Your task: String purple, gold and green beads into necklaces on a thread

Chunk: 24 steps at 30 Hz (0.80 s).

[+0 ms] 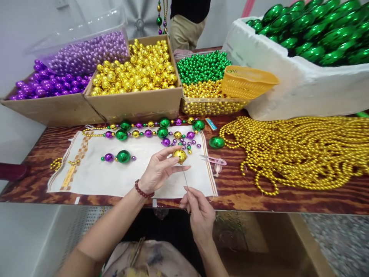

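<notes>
My left hand grips a shiny gold bead between thumb and fingers above the white cloth. Below it, my right hand pinches a long thin needle, whose upper end meets the underside of the bead. Whether the needle has passed through the bead I cannot tell. Just beyond the bead lie several small purple, green and gold beads. A strung row of purple, green and gold beads runs along the back of the cloth. A short row with a large green bead lies to the left.
Boxes of purple beads and gold beads stand behind. A yellow basket rests on a tub of small beads. Thread snips, a loose green bead and gold bead strands lie right. Another person stands beyond.
</notes>
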{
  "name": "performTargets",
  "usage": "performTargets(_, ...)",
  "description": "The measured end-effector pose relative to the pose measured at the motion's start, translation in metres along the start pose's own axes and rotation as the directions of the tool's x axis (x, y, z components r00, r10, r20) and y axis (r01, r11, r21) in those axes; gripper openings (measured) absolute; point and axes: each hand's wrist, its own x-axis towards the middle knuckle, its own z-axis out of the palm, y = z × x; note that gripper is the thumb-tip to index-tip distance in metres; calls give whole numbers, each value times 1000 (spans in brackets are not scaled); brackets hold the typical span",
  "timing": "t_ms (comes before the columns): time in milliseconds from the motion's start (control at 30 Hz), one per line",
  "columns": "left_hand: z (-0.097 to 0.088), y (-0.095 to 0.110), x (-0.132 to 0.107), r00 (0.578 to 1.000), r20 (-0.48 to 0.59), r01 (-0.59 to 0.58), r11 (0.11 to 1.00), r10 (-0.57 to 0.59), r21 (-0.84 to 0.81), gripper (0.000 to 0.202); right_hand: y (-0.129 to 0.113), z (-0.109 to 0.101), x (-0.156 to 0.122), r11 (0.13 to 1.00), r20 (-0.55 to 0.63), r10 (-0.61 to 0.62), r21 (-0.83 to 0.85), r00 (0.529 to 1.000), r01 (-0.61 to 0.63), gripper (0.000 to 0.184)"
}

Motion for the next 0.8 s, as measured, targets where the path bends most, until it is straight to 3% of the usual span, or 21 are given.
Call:
performTargets(500,11,-1,-25,966,35,-256,940,255,227,33,-1,4,-3,995,-4,-16,100,1000,17,16)
performTargets(667,12,4,-26,977,39,-211,958,208,195,31,-2,6,-8,995,32,-25,95,999,22,17)
performTargets(800,11,4,-24,980,9,-197,967,199,159,30,-3,10,-10,994,-12,-11,108,1000,12,18)
